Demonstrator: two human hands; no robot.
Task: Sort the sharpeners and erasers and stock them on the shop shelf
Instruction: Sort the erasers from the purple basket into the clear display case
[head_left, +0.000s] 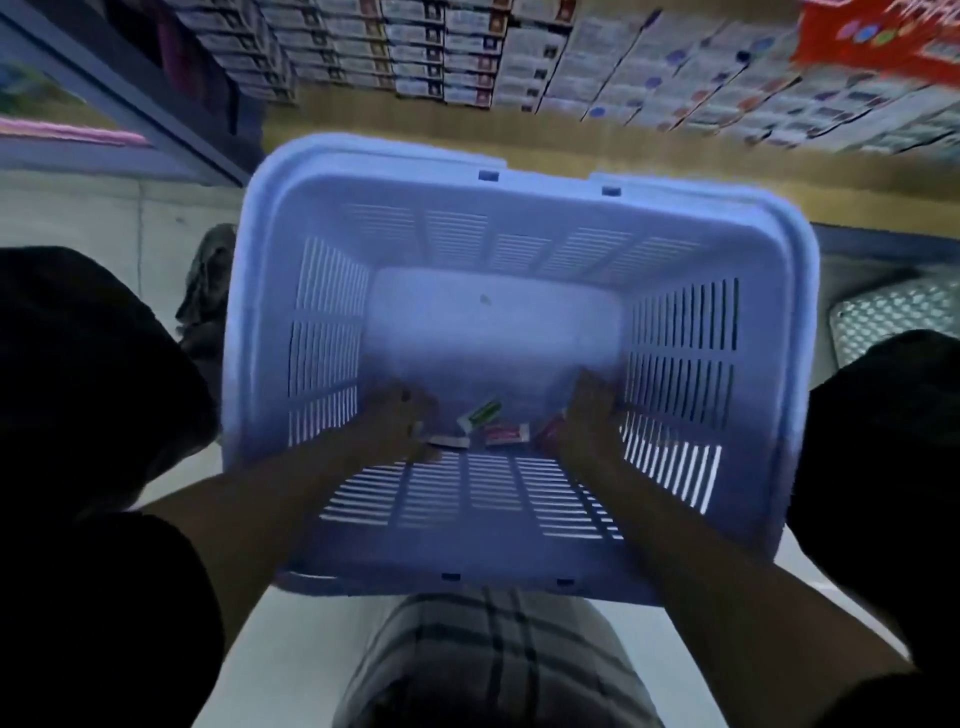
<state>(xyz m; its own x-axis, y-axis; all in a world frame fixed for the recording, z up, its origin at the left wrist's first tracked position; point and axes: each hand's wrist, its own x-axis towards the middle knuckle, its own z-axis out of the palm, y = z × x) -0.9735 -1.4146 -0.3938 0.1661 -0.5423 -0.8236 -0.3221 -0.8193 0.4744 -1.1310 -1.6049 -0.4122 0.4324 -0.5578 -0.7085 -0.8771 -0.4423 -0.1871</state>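
The left hand (400, 418) and right hand (589, 410) are inside the blue basket (519, 202) beside small packets (506, 434) (green, pink); whether they hold any, I cannot tell.

Frame is looking dim and bluish, light is glowing through the basket (332, 218) slats, shelf boxes (675, 78) are smearing with blur, edges are bending.
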